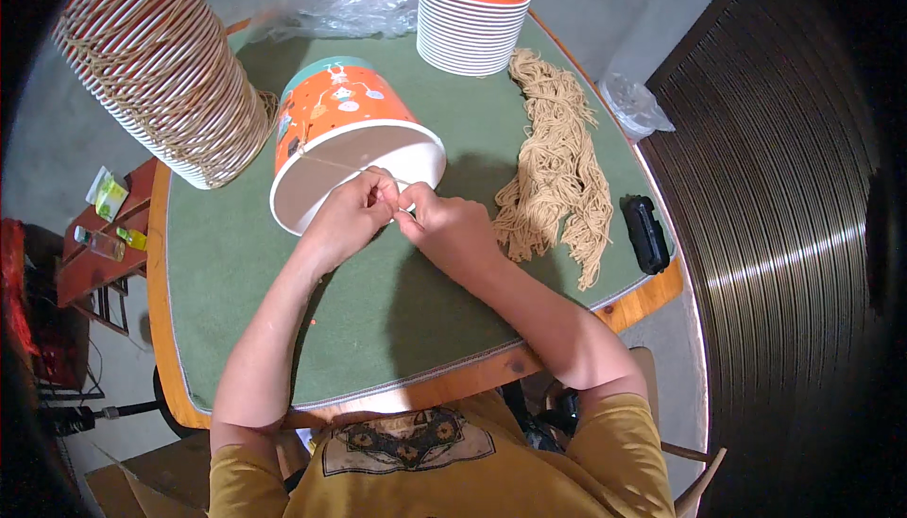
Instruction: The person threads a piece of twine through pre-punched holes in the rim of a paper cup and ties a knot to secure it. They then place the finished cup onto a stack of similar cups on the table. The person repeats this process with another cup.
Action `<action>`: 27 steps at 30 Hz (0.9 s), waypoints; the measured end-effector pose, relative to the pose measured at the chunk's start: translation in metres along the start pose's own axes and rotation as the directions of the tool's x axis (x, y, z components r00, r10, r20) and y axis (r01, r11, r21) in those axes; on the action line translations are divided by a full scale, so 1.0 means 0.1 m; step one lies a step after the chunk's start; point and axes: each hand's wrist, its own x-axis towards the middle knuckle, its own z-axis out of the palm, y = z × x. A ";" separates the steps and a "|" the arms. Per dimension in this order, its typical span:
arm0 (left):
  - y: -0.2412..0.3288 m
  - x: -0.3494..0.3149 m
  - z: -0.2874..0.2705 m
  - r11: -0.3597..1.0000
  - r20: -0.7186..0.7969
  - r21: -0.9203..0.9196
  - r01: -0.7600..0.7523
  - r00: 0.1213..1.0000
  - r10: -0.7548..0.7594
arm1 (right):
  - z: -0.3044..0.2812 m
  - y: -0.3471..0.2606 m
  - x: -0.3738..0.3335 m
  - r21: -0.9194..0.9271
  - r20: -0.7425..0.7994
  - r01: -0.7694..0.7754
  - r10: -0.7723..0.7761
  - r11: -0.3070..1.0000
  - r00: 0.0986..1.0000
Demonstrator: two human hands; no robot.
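An orange printed paper bucket [345, 101] with a green base and white inside lies tipped on the table, its open mouth facing me. From the left side of its rim a thin tan cord [333, 161] runs across the mouth to my fingers. My left hand [345, 216] pinches the cord in front of the opening. Fingertip to fingertip with it, my right hand [452, 227] is also closed on the cord. The exact crossing of the cord between the fingers is too small to make out. A bundle of loose tan cords [557, 164] lies right of my right hand.
A tall, leaning stack of corded buckets [170, 79] stands at the left. Behind are another stack of orange buckets [472, 32] and clear plastic wrapping [345, 10]. A black object [647, 235] rests near the right edge of the green-covered table [354, 348].
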 end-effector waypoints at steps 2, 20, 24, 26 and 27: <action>0.00 0.00 -0.01 1.000 0.012 -0.022 0.006 1.000 -0.006 | 0.06 0.02 -0.01 0.033 -0.035 0.003 -0.002 0.999 0.999; -0.09 -0.18 0.20 0.896 -0.210 0.349 -0.275 0.909 0.361 | 0.04 -0.01 0.06 0.294 0.098 -0.180 0.157 0.939 0.983; -0.13 -0.20 0.23 0.770 -0.171 0.534 -0.349 0.847 0.503 | -0.03 -0.05 0.10 0.242 0.168 -0.242 0.205 0.939 0.964; -0.13 -0.20 0.23 0.755 -0.168 0.558 -0.345 0.844 0.510 | -0.02 -0.05 0.10 0.244 0.174 -0.254 0.215 0.936 0.961; -0.13 -0.20 0.24 0.760 -0.180 0.553 -0.341 0.842 0.509 | -0.01 -0.05 0.10 0.246 0.177 -0.259 0.219 0.934 0.959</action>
